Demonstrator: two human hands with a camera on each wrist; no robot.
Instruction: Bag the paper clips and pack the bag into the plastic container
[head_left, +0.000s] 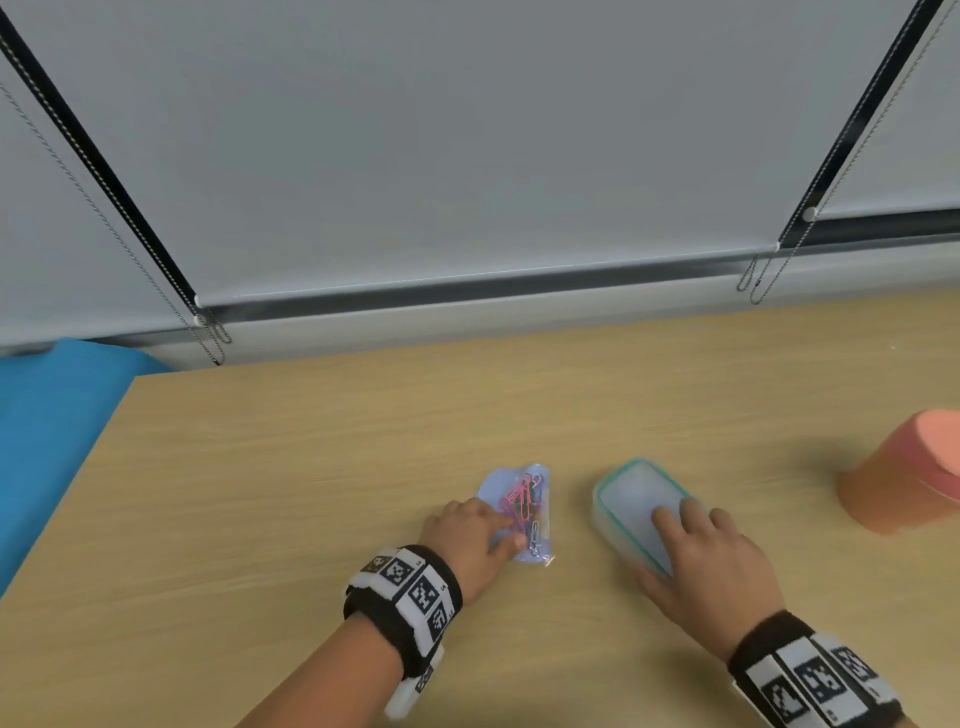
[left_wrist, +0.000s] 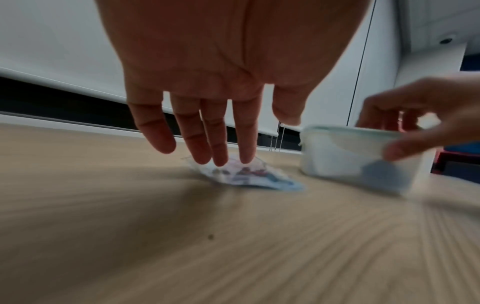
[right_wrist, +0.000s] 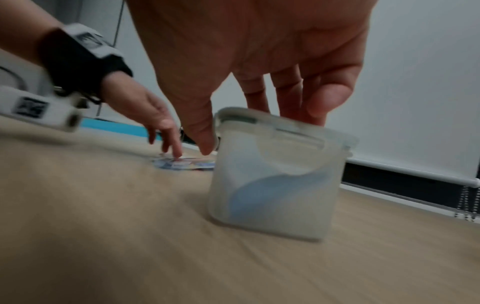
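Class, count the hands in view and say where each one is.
2. The left hand touches the bag of paper clips with straight fingers; the right hand holds the plastic container, fingers on top, thumb at its side. No other shows.

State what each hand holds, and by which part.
Right hand grips the container by its lidded top, thumb against one side. Left hand holds nothing; straight fingertips touch the bag.
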